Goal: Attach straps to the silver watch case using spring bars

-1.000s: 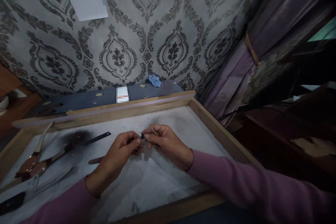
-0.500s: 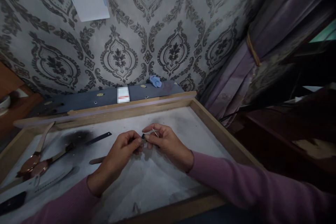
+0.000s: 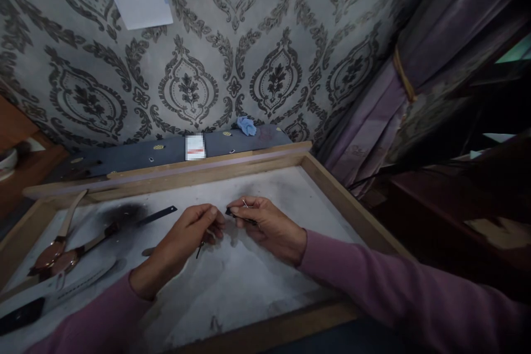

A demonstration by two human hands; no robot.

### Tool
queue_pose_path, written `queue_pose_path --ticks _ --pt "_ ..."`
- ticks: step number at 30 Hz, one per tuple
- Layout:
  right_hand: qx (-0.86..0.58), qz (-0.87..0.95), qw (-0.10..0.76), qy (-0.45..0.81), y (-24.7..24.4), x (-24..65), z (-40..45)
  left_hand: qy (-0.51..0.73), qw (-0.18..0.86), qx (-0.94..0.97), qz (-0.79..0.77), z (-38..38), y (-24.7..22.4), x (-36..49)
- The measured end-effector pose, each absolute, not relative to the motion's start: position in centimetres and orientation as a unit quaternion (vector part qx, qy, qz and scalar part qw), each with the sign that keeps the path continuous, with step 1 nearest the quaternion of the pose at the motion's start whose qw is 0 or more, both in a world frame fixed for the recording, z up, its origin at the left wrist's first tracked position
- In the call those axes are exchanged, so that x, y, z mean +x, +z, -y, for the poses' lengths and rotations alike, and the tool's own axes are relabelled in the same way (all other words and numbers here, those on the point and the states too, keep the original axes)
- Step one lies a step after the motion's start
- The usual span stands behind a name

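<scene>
The small black strip-like piece (image 3: pixel 229 212) is up in the air over the middle of the shallow wooden-framed tray with a whitish floor (image 3: pixel 332 190), so the handling is mid-way: the piece is picked up, but neither set down nor joined to anything that shows. The right hand (image 3: pixel 265 227) has its fingers pinched narrow on it, with a thin bright metal pin (image 3: pixel 245 203) sticking up between them. The left hand (image 3: pixel 194 227) is over the tray too, fingers curled in, a thin dark rod (image 3: pixel 199 250) poking out below and seemingly held there. At the tray's left end lie two round rose-gold watches (image 3: pixel 50 254), untouched, and a flat black strap with a hole near its tip (image 3: pixel 160 214). How much work remains cannot be told.

Half a second ago the left thumb and fingertip met at the black piece; now they have parted from it, leaving a gap over the tray, and the right hand alone holds it. The rod shows clearly now, and the left wrist covers more of the rounded brown strap end (image 3: pixel 147 252) on the tray floor. The watches lie unchanged.
</scene>
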State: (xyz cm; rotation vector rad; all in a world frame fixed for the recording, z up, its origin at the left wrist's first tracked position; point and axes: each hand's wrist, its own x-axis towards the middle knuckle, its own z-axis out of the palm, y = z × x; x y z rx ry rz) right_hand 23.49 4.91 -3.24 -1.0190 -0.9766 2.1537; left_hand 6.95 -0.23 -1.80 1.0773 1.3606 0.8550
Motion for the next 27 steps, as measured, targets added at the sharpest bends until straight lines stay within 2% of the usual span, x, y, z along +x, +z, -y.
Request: queue_pose_path --ticks 3,6,9,14,27 --pt "-0.382 0.349 0.272 0.811 -3.0 23.6 -5.0 0.300 0.508 0.530 -0.609 0.3 -1.5 5.0" --pt "-0.381 0.346 0.270 0.814 -3.0 23.6 -5.1 0.208 0.321 0.670 -0.636 0.8 -2.0 3.2" --pt "-0.380 0.354 0.267 0.812 -3.1 23.6 -5.0 0.134 0.247 0.725 -0.628 1.5 -2.6 2.5" --pt "-0.380 0.376 0.267 0.802 -3.4 23.5 -5.0 0.079 0.240 0.743 -0.620 2.0 -2.5 3.2" --pt "-0.385 0.424 0.264 0.776 -4.9 22.6 -4.7 0.075 0.245 0.738 -0.624 3.4 -2.7 2.9"
